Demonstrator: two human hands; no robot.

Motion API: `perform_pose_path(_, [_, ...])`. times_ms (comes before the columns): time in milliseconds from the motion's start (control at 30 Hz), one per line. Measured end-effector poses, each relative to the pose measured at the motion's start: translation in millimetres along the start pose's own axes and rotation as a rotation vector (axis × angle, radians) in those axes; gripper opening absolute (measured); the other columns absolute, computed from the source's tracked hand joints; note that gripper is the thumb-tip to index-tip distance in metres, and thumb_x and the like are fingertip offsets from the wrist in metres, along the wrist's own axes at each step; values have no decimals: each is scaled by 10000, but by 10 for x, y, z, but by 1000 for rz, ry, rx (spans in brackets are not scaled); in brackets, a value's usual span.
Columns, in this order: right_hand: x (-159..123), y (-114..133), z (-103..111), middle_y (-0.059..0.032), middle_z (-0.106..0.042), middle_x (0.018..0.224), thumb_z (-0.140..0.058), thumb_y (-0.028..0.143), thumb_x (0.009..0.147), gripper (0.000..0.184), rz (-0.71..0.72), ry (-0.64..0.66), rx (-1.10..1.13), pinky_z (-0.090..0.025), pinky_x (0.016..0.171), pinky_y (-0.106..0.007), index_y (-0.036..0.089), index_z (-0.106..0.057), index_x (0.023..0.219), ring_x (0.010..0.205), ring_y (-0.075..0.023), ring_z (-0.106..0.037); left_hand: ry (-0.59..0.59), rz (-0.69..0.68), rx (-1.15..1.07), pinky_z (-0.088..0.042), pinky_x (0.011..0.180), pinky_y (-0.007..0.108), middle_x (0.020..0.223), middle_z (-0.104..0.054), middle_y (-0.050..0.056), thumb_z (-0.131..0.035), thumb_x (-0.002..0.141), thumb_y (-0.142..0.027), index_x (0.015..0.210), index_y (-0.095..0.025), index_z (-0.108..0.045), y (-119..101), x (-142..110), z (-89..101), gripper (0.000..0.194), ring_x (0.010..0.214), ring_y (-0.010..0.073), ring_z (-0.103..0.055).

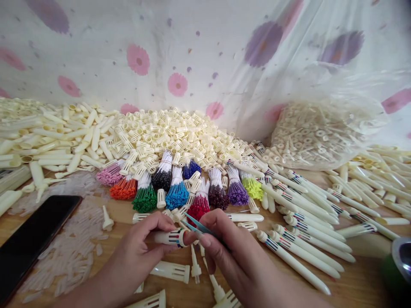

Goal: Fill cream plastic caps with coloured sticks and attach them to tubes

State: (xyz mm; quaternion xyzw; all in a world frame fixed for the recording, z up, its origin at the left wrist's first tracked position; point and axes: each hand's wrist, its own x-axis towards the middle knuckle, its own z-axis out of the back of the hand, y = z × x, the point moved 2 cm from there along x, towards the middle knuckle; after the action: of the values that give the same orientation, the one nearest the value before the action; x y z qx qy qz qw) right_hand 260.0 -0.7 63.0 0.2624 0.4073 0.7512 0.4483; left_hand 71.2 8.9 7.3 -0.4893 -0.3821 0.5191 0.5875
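My left hand (150, 237) is closed round a cream multicolour pen barrel (165, 237), with coloured slides showing in the slots at its right end. In my right hand (226, 244), a pair of light-blue tweezers (197, 224) is pinched, its tips pointing up and left just above the barrel's slotted end. A right finger reaches close to that end; whether it touches is hard to tell. Just beyond the hands lie bundled refills with red tips (198, 209), blue tips (176, 194) and green tips (144, 201). Below the hands rests a loose slotted barrel (171, 271).
Finished-looking pens (298, 261) lie in rows at right. Slotted cream parts (180, 132) form a heap behind, near plain barrels (64, 132). A plastic bag of parts (317, 132) stands back right. At left are a phone (38, 239) and clear small tubes (70, 244).
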Motion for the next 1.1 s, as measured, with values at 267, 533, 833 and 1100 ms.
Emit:
perform_pose_path(267, [72,-143,21,-35,-638,781,-348,408,950,250,-36,-88,258,-440,490,-194,191,-454,886,630,-115,-596,-87,-34,19,-508,669,275,754,-629,8,-676,625,-146,683,-226,-595,-2,27,50,127,763,201,-607])
perform_pose_path(533, [-3,-281,302,-67,-670,673,-553,177,795,142,-93,188,-1010,-424,536,-279,160,-620,671,612,-201,-632,-126,31,-94,-496,638,247,706,-600,-12,-743,596,-259,654,-215,-562,-35,61,98,195,702,173,-579])
perform_pose_path(833, [256,-448,617,-19,-669,706,-403,284,937,207,-347,-165,-908,-332,537,-254,194,-558,833,633,-179,-626,-147,139,-149,-475,588,247,619,-579,-33,-800,521,-421,643,-204,-558,18,114,113,347,634,163,-541])
perform_pose_path(1100, [481,-794,712,-134,-693,865,-307,363,954,300,-595,-181,-958,-379,625,-310,148,-509,1009,812,-278,-657,-139,133,-123,-490,597,265,650,-601,-18,-803,491,-495,641,-206,-581,9,105,85,394,653,181,-557])
